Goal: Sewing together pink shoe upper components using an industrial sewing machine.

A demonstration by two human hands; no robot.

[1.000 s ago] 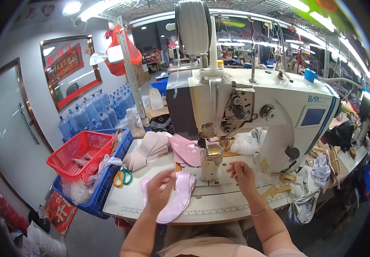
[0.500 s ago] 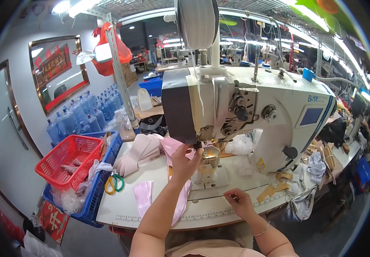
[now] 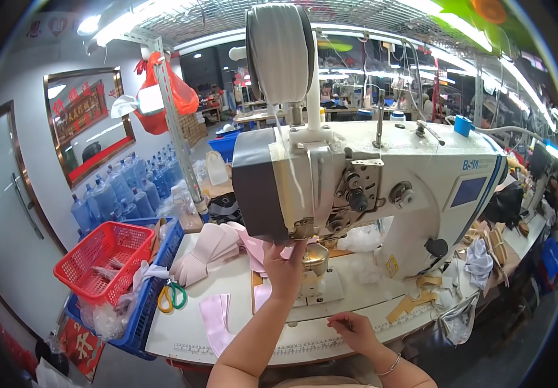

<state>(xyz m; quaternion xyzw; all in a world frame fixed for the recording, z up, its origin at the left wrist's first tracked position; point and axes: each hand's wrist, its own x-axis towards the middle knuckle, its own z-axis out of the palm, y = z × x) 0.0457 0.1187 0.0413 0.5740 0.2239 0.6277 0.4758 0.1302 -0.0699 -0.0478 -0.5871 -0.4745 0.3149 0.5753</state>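
My left hand (image 3: pixel 284 270) reaches up under the needle end of a white post-bed sewing machine (image 3: pixel 389 152). Its fingers are bent around something there, and the machine head hides the tips. Just right of them stands the shiny metal post (image 3: pixel 316 257). My right hand (image 3: pixel 355 331) hovers over the front of the white table (image 3: pixel 195 304), fingers curled and thumb against the index finger; anything pinched there is too small to make out. Pale pink cut pieces (image 3: pixel 215 320) lie left of my left forearm, and a stack of beige-pink pieces (image 3: pixel 209 249) lies farther back.
Green-and-orange-handled scissors (image 3: pixel 172 296) lie at the table's left edge. Beside it, a red basket (image 3: pixel 104 258) rests on a blue crate (image 3: pixel 138 317). Tan strips (image 3: pixel 413 302) and fabric scraps (image 3: pixel 478 262) lie to the right. A large white spool (image 3: pixel 280 55) stands above the machine.
The machine sits lower and slightly left in the picture. My left hand remains under its head, with the fingertips now more hidden. The right hand appears slightly lower and farther left, still curled.
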